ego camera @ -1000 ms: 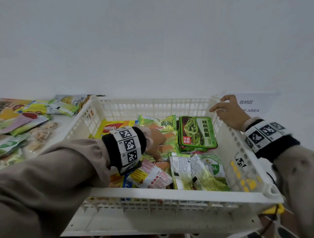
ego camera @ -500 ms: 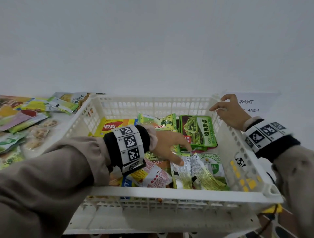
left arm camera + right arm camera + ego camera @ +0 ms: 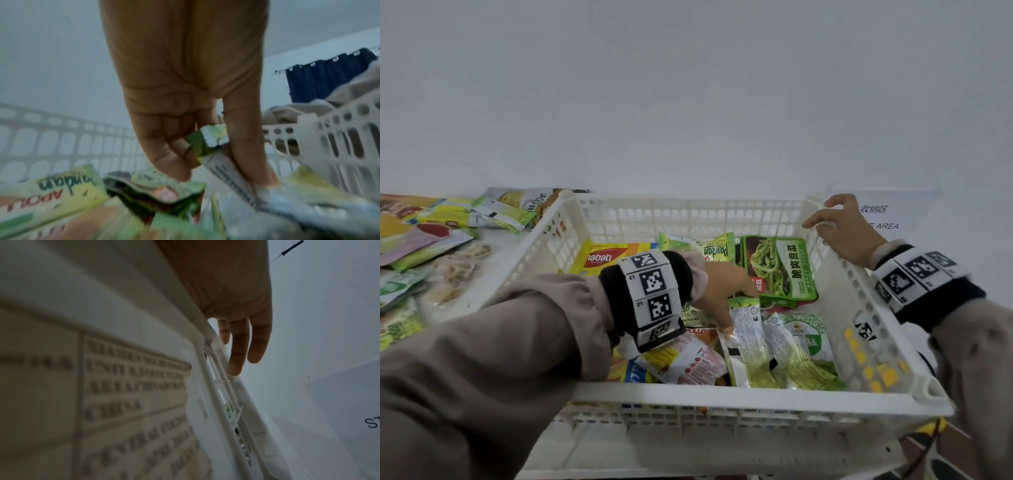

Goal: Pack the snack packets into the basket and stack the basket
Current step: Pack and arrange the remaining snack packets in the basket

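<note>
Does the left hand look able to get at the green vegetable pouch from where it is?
Probably yes: the left hand is inside the basket, right beside the green vegetable pouch, which lies uncovered on top.

White lattice basket (image 3: 722, 397); green packet (image 3: 779, 270); yellow-and-red packet (image 3: 602, 257).
</note>
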Demonstrator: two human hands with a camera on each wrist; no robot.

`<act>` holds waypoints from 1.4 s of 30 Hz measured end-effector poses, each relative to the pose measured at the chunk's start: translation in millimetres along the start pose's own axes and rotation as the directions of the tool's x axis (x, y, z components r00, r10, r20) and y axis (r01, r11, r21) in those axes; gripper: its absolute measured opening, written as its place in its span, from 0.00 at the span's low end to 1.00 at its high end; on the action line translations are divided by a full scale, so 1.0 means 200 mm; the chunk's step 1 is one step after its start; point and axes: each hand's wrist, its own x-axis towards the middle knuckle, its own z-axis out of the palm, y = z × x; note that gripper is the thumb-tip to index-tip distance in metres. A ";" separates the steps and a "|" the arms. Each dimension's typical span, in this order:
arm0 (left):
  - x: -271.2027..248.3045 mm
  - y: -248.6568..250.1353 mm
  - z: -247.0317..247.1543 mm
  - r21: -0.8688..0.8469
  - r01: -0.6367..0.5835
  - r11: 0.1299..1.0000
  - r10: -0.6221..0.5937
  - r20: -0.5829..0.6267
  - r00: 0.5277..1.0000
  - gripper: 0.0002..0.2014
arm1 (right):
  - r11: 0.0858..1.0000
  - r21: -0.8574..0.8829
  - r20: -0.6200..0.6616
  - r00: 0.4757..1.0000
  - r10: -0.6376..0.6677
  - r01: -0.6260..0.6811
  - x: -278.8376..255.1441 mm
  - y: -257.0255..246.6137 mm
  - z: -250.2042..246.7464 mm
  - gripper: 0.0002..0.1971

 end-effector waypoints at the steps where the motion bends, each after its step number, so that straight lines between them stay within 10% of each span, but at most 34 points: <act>1: -0.01 -0.01 -0.02 -0.036 -0.009 0.999 0.009 -0.014 1.000 0.23 | 1.000 0.007 0.002 1.000 0.002 -0.002 0.00 0.00 0.00 0.12; 11: -0.22 -0.28 -0.26 -0.273 -0.056 0.960 -0.090 -0.496 0.864 0.18 | 0.998 0.059 -0.002 1.000 -0.012 0.013 0.00 0.00 0.00 0.16; 16: -0.18 -0.36 -0.13 -0.315 0.070 0.946 -0.106 -0.101 0.989 0.20 | 0.999 0.043 -0.006 1.000 -0.001 0.001 0.01 0.01 0.00 0.12; 22: -0.19 -0.50 -0.17 -0.081 0.260 0.962 -0.233 0.248 0.940 0.41 | 0.999 0.033 -0.001 1.000 -0.001 0.001 0.00 0.00 0.00 0.12; 29: -0.06 -0.57 -0.14 -0.103 0.427 0.898 -0.439 -0.238 0.866 0.27 | 1.000 0.014 -0.001 1.000 -0.007 0.007 0.00 0.00 0.00 0.12; 42: 0.16 -0.46 -0.14 -0.068 0.461 0.885 -0.465 -0.211 0.860 0.23 | 1.000 0.017 -0.005 1.000 -0.005 0.005 -0.01 -0.01 0.00 0.12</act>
